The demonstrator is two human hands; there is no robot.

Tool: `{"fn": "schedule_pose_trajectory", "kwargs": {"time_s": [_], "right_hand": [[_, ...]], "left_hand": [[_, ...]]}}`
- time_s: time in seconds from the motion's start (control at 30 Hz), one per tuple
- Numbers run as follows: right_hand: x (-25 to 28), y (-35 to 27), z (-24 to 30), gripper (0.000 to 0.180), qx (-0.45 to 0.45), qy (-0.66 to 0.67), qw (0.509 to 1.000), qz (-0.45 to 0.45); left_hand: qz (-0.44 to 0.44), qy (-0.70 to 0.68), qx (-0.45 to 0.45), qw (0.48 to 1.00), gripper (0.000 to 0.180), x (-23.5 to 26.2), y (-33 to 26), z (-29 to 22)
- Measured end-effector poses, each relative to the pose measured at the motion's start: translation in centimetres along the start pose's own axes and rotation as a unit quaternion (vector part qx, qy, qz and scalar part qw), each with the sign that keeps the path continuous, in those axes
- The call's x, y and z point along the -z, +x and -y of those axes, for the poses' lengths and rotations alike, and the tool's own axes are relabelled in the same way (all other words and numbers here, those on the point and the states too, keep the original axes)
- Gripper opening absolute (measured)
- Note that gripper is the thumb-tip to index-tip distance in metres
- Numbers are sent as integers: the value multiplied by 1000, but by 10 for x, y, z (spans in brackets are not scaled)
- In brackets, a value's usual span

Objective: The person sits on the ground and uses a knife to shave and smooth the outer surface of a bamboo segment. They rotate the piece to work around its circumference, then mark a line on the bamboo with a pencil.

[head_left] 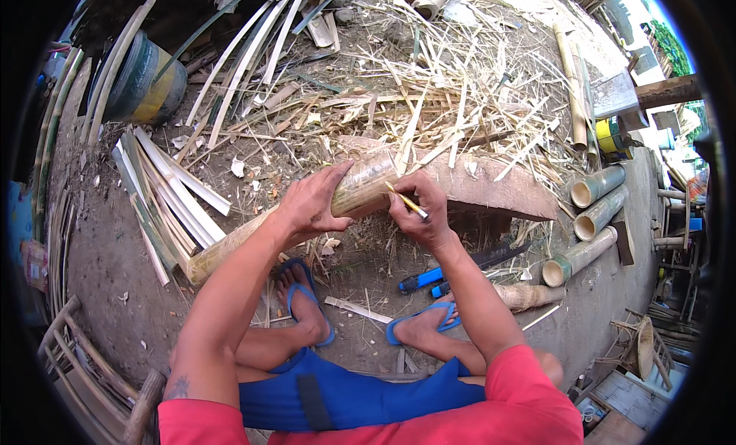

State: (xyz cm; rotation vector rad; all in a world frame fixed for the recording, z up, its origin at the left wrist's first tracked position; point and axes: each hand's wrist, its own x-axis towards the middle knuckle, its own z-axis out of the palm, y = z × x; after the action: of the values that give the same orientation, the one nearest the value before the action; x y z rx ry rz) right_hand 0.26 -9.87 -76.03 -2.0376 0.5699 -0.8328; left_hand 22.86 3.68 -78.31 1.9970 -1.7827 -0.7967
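A thick bamboo pole [363,183] slants across in front of me, its far end lying on a curved slab of wood [498,186]. My left hand [313,203] is clasped over the pole, thumb on the near side and fingers over the top. Between the fingers of my right hand [423,213] is a yellow pencil [412,205], its upper end close to the pole's far end. On the ground below the right forearm lie two tools with blue handles [422,280]; a dark blade [498,255] extends from them.
Bamboo shavings and strips [445,92] litter the ground beyond the slab. Split strips [172,192] lie at the left, near a green-and-yellow bucket [146,81]. Several cut bamboo lengths [594,219] rest at the right. My feet in blue flip-flops [310,299] are below the pole.
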Motion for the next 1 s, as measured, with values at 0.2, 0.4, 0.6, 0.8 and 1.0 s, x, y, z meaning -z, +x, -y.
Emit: {"fn": "schedule_pose_trajectory", "kwargs": {"time_s": [0.2,0.4,0.6,0.8,1.0], "right_hand": [[-17,5,0,17,66,-49,996,17],[-13,5,-1,19,62,-71,995,46],[-11,7,0,18,55,-42,998,10],[-14,3,-6,16,64,-73,995,18],[0,-42,-17,15,-125,75,986,-76]], "left_hand": [[-34,15,-9,999,110,-6,-2,-1],[-48,28,-24,998,109,-7,-2,-3],[-53,22,-12,998,108,-8,-4,-6],[-56,26,-17,998,108,-10,-4,-4],[-59,24,-14,998,110,-12,-6,-8]]}}
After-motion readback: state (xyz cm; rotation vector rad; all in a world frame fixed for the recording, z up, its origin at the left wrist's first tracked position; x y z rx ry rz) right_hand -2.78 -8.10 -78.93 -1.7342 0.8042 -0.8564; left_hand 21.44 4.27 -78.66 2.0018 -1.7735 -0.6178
